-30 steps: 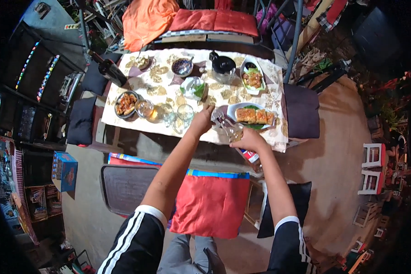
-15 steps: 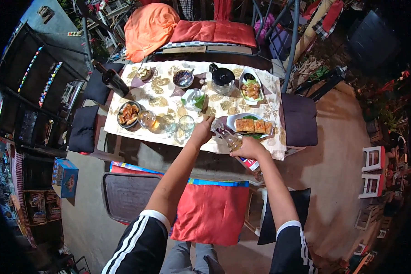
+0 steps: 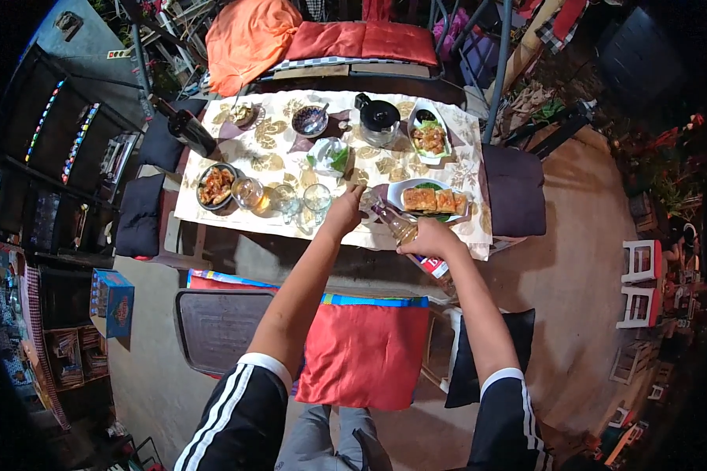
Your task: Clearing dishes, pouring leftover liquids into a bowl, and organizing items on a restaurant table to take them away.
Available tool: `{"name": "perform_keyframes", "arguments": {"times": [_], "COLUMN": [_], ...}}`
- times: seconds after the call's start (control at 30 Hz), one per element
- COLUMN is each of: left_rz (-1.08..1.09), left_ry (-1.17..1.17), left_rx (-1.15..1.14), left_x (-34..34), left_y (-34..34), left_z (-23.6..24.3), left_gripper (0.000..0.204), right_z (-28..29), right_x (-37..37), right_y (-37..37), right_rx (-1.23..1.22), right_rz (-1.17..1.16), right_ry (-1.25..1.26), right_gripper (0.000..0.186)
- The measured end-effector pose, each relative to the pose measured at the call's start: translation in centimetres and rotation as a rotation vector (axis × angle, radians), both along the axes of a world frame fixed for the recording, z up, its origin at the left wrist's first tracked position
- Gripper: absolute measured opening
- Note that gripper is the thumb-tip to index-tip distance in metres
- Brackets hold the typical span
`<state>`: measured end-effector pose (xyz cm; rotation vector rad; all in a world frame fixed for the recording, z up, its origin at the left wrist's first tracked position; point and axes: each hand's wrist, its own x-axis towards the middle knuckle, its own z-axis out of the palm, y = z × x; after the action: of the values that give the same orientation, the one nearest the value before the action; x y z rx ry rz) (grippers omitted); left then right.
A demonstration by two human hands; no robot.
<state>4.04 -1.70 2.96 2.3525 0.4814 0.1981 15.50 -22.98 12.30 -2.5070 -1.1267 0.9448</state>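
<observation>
A: Shifted since half a second ago?
B: Barely: left hand point(image 3: 344, 213) still at the glasses, right hand point(image 3: 430, 239) still clamped on the bottle point(image 3: 404, 232).
A: Biggest first, then?
B: Long table point(image 3: 463, 169) under a cream cloth with gold leaf print. Beyond it, red and orange cushions point(image 3: 361, 39). Near the table's right end, a white plate point(image 3: 397, 191) of fried slices.
A: Bottle's place?
B: Clear glass, tilted, neck pointing up-left toward the left hand, over the table's near edge, just left of the plate.
A: Left hand?
B: Curled at the empty glass point(image 3: 317, 198); grip or mere touch, cannot tell.
A: Smaller bits?
B: Glass of amber drink point(image 3: 249, 192), beside a bowl of orange food point(image 3: 216, 185).
</observation>
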Motion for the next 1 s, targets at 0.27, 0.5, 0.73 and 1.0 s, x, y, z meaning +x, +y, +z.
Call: {"name": "perform_keyframes", "arguments": {"times": [0.27,0.5,0.73,1.0], "left_rz": [-0.012,-0.007,-0.001,-0.006], "left_ry": [-0.055,-0.032,-0.003,-0.002], "left_rx": [0.018,-0.004,-0.003,-0.037], "left_x": [0.2,0.3,0.2,0.2], "left_y": [0.3,0.0,0.2,0.2], "left_z": [-1.0,-0.6,-0.3,-0.2], "left_gripper": [0.07,0.065,0.068,0.069], "right_z": [-0.4,-0.6,0.2,1.0], "right_x": [0.5,0.5,0.4,0.1], "right_y": [0.0,-0.2,-0.2,0.2], "right_rx": [0.001,0.034,0.032,-0.04], "right_rz": [0.02,0.023,0.026,0.063], "right_ry": [0.07,-0.004,-0.021,-0.038], "right_gripper": [0.065,0.066,0.068,0.072]}}
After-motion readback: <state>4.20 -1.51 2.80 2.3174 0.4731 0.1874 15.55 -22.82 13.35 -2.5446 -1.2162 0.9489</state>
